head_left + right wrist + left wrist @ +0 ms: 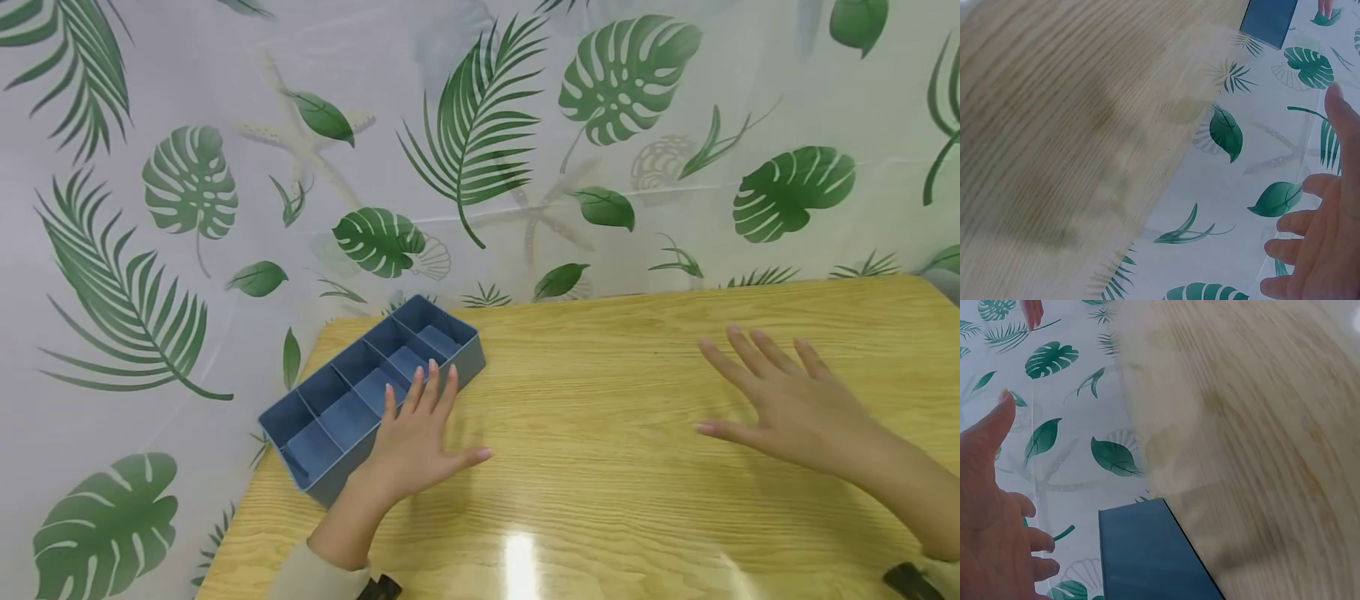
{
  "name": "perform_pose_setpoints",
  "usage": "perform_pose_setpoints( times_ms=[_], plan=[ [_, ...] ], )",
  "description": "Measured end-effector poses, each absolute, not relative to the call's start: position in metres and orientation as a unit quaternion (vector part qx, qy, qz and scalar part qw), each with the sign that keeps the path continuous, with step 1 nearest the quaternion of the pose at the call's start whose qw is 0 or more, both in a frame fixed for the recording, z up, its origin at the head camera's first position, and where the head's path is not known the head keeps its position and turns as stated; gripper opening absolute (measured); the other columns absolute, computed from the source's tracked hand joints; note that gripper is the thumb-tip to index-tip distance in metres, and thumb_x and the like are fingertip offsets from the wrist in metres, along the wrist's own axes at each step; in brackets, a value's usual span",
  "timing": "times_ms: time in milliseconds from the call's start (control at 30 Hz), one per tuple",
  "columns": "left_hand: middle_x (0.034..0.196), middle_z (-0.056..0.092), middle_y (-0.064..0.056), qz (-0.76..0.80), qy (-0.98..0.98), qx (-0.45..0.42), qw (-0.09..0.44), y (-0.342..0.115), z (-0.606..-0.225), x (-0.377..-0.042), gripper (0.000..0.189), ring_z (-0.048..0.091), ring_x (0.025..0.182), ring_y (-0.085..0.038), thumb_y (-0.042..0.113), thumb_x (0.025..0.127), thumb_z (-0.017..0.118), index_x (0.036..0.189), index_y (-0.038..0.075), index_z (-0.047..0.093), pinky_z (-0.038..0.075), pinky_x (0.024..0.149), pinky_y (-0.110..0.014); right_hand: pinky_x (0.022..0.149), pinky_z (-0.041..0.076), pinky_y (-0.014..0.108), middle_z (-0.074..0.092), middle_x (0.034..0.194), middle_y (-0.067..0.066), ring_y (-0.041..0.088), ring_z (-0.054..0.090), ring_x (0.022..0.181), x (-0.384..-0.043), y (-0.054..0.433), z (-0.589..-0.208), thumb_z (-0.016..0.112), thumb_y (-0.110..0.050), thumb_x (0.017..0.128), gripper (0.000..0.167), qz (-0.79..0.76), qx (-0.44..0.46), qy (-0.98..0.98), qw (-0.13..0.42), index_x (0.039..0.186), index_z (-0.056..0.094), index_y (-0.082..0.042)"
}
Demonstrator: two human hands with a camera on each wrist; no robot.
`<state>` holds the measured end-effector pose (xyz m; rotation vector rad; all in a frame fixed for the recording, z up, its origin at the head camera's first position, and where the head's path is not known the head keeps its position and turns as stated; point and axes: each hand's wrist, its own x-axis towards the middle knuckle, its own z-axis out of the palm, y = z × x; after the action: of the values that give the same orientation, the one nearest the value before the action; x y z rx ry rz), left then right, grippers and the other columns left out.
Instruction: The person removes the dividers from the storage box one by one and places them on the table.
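A blue divided box (467,363) with several compartments in a row sits at a slant on the left of the wooden table. My left hand (412,446), fingers spread and holding nothing, overlaps the near side of the box in the head view. In the left wrist view the same hand (991,519) shows at the left edge, with an end of the box (1150,553) below. Over the right part of the table my right hand (795,408) is spread with nothing in it. The right wrist view shows this hand (1319,237) at its right edge.
The wooden table (585,400) backs onto a white sheet (360,50) printed with green leaves, which also runs down its left side. Light glares off the table's near part. Dark bands (378,587) circle the wrists by the sleeves.
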<state>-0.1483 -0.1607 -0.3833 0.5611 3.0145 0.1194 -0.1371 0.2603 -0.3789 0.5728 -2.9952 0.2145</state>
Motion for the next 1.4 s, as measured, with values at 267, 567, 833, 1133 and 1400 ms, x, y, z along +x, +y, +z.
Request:
perform_pose_setpoints(
  times_ms=[267, 567, 833, 1133, 1400],
  plan=[
    [0.156, -0.010, -0.008, 0.058, 0.982, 0.178, 0.040, -0.170, -0.386, -0.147, 0.103, -0.008, 0.144, -0.029, 0.075, 0.081, 0.043, 0.152, 0.014, 0.000, -0.003, 0.110, -0.063, 0.109, -0.009, 0.061, 0.019, 0.152, 0.027, 0.046, 0.020, 0.138, -0.148, 0.250, -0.379, 0.055, -0.062, 0.083, 0.093, 0.071, 0.219, -0.971, 0.058, 0.153, 0.008, -0.022],
    [0.155, -0.009, -0.010, 0.072, 0.983, 0.166, 0.029, -0.179, -0.388, -0.145, 0.102, -0.005, 0.144, -0.030, 0.073, 0.082, 0.043, 0.151, 0.015, -0.005, -0.002, 0.109, -0.064, 0.110, 0.004, 0.063, 0.021, 0.153, 0.023, 0.044, 0.022, 0.138, -0.168, 0.225, -0.371, 0.052, -0.066, 0.083, 0.090, 0.060, 0.238, -0.968, 0.050, 0.152, 0.014, -0.022],
    [0.156, -0.002, -0.013, 0.075, 0.985, 0.153, 0.012, -0.193, -0.392, -0.143, 0.101, 0.000, 0.144, -0.031, 0.072, 0.082, 0.045, 0.151, 0.014, 0.000, 0.000, 0.109, -0.065, 0.107, 0.012, 0.065, 0.025, 0.152, 0.021, 0.042, 0.025, 0.138, -0.182, 0.205, -0.367, 0.045, -0.069, 0.084, 0.088, 0.039, 0.262, -0.963, 0.046, 0.151, 0.020, -0.018],
    [0.157, -0.003, -0.015, 0.076, 0.990, 0.121, 0.001, -0.216, -0.390, -0.144, 0.101, -0.002, 0.145, -0.034, 0.071, 0.082, 0.045, 0.152, 0.013, -0.001, -0.001, 0.109, -0.065, 0.108, 0.017, 0.063, 0.031, 0.150, 0.020, 0.040, 0.032, 0.136, -0.201, 0.184, -0.377, 0.044, -0.068, 0.086, 0.085, 0.034, 0.283, -0.957, 0.050, 0.149, 0.027, -0.014],
    [0.157, -0.003, -0.015, 0.084, 0.992, 0.094, 0.011, -0.230, -0.394, -0.140, 0.100, -0.002, 0.144, -0.035, 0.070, 0.084, 0.044, 0.152, 0.012, 0.000, -0.001, 0.108, -0.066, 0.109, 0.016, 0.062, 0.030, 0.151, 0.017, 0.037, 0.032, 0.137, -0.218, 0.160, -0.380, 0.042, -0.069, 0.086, 0.085, 0.028, 0.294, -0.955, 0.039, 0.150, 0.025, -0.015]
  ],
)
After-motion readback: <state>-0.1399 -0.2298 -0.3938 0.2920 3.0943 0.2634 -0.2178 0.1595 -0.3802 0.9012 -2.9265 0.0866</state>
